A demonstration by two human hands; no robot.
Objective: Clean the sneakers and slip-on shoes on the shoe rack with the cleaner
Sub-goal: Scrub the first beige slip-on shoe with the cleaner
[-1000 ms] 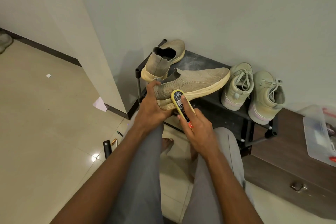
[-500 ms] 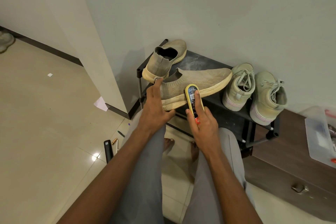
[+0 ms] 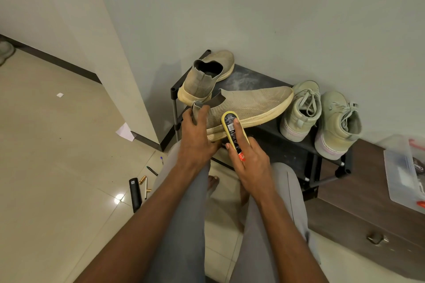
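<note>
Head view: left hand gripping heel of slip-on on rack, likely steadying it, right hand curled round cleaner, forefinger along its back, pressing it against slip-on's side, sneakers waiting just beside.

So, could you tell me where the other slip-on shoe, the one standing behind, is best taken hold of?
Grip the rear slip-on shoe at its raised heel collar, coming from the front left. Its heel faces the person at the shoe rack edge, with the collar open; its toe points toward the wall.
</note>
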